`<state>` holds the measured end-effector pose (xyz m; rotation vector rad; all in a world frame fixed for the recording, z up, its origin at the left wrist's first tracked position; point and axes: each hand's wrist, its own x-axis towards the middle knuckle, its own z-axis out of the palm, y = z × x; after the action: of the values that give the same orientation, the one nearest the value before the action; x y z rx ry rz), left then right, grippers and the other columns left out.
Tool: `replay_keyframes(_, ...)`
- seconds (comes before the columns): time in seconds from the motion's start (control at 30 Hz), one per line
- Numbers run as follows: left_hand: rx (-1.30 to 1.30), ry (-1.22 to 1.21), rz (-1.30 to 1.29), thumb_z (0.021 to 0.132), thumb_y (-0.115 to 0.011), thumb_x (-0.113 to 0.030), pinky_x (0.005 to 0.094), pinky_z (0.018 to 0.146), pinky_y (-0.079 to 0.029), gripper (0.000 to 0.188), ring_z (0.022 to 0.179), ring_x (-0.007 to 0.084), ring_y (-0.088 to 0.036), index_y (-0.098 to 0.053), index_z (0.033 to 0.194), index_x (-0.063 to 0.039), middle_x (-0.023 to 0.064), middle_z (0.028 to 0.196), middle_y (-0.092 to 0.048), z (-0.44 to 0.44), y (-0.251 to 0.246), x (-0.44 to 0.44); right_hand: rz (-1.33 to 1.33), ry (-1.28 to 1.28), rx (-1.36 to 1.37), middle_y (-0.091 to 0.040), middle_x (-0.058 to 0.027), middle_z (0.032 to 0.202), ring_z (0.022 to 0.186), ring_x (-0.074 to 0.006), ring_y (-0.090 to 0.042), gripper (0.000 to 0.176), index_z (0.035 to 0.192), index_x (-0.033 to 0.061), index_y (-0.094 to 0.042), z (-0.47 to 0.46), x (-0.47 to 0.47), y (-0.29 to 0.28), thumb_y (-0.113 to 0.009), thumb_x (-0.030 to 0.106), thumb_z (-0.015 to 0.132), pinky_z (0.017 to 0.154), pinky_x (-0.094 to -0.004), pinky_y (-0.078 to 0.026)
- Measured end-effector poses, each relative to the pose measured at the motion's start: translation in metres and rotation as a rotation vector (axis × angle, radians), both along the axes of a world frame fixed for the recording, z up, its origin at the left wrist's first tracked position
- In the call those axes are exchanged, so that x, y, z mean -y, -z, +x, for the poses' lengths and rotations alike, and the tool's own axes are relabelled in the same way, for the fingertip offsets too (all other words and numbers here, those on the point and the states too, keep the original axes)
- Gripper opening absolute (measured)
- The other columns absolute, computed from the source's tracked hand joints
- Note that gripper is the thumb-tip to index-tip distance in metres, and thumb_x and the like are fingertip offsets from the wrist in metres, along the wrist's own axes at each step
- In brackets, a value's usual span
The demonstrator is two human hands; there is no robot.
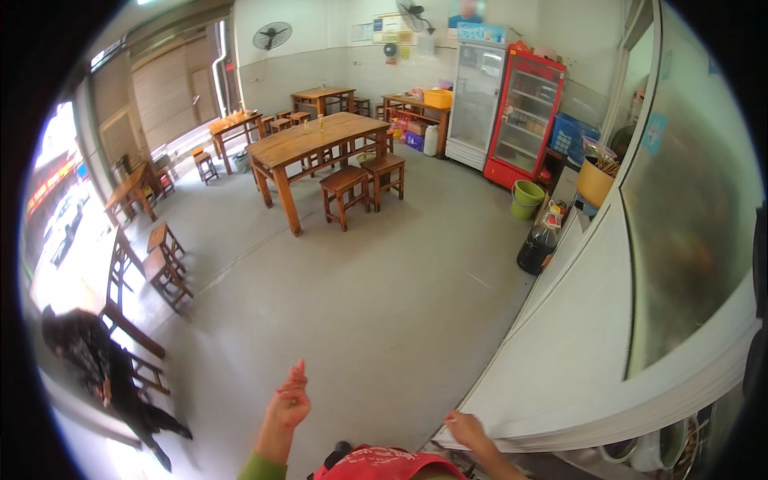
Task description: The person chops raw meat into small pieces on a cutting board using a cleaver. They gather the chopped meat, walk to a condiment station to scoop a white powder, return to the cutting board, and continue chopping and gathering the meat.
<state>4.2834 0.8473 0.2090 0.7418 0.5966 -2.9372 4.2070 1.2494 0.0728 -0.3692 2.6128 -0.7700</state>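
Note:
My left hand (290, 403) is raised over the grey floor (372, 312), below the middle of the view. Its fingers are drawn together and I see nothing in them. To the right, my right hand (465, 427) is curled like a loose fist beside the lower corner of a white partition (558, 360). Nothing shows in that hand either, and whether it touches the partition I cannot tell. Between my forearms is the red apron (390, 463) I wear, which bears writing.
A wooden table (318, 141) with wooden stools (345, 186) stands ahead. Along the right are a red display fridge (498, 162), a green bucket (528, 200) and a large jug of dark liquid (538, 249). A person in dark clothes (90, 354) sits at the left.

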Motion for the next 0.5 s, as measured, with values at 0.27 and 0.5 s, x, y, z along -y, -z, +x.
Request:
replay_keyframes(0.27,-0.081,0.385,0.064,0.1,-0.048,-0.01,0.0146,0.035,-0.04,0.026,0.042,0.0018,-0.046,-0.054,0.123,-0.001,0.0059,0.082,-0.063,-0.171,0.009,0.079,0.062,0.586,0.129,-0.069,-0.0139,0.073,0.063,-0.0299,-0.068,0.021,0.088,0.0062,-0.066,-0.051,0.036,0.019,-0.059,0.026,0.088,0.068,-0.0409,-0.054)
replay_keyframes(0.5,-0.195,0.544,0.11,0.101,-0.049,-0.02,0.0146,0.036,-0.039,0.026,0.044,0.0024,-0.047,-0.055,0.118,-0.003,0.0054,0.089,-0.065,-0.338,0.042,0.105,0.16,0.716,0.194,-0.068,-0.011,0.067,0.051,-0.0246,-0.066,0.021,0.086,0.0059,-0.066,-0.161,0.03,0.045,-0.055,0.023,0.09,0.064,-0.0381,-0.055)
